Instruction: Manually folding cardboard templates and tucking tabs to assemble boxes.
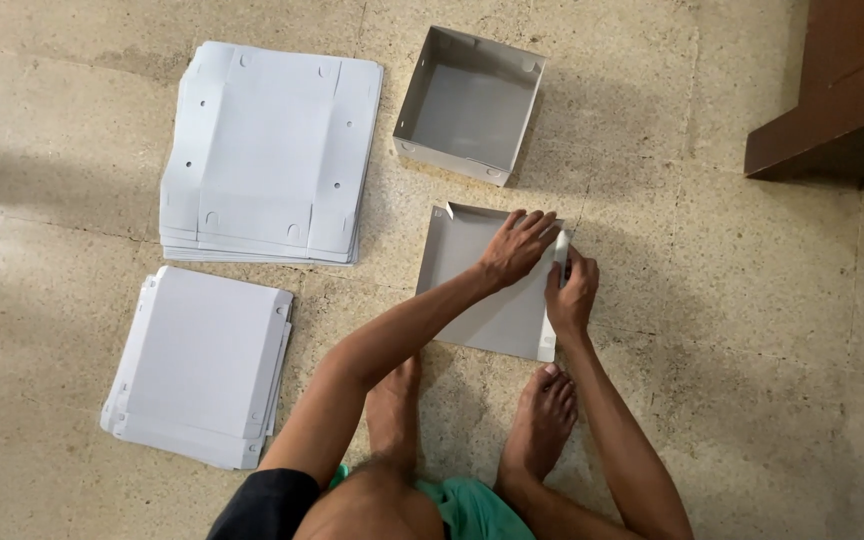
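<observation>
A partly folded grey cardboard box [462, 262] lies on the floor in front of my feet. My left hand [515, 246] presses flat on its inside near the far right corner, fingers spread. My right hand [570, 290] grips the box's right side wall and holds it raised. The far wall stands up; the near edge lies under my left forearm.
A finished open grey box [422, 100] stands just beyond. Two stacks of flat grey box blanks lie on the left: a larger far stack [270, 150] and a smaller near stack [202, 365]. A brown wooden furniture piece [842, 90] fills the top right corner. My bare feet [542, 420] rest beside the box.
</observation>
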